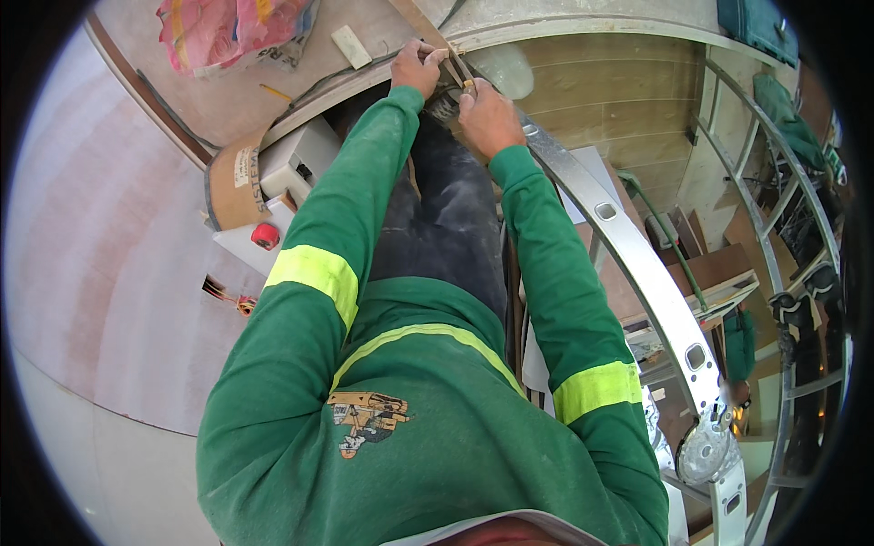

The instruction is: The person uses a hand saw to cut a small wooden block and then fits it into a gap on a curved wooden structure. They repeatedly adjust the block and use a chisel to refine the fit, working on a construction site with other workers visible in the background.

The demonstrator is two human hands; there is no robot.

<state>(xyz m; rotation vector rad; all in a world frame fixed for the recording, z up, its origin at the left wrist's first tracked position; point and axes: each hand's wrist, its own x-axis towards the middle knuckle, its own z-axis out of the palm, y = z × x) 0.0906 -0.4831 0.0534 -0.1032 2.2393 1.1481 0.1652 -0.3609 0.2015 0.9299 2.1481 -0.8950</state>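
Note:
Both my hands are close together on the ledge's edge, at the top of the view. My left hand (417, 68) is closed, thumb and fingers pinched beside a narrow brown strip (419, 22); what they hold is too small to name. Just to its right, my right hand (489, 116) is wrapped around a slim tool (469, 87) with a small yellowish part, its kind unclear. The tool's end is against or very near the strip. Dark, dusty trousers show below my hands, between my green sleeves.
A metal ladder (628, 238) runs down my right side; another ladder (774, 136) stands farther right. On the ledge lie pink plastic bags (228, 32), a pale block (351, 46), a yellow pencil (275, 93) and a dark cable. Wires (244, 303) poke from the left wall near a red roll (265, 237).

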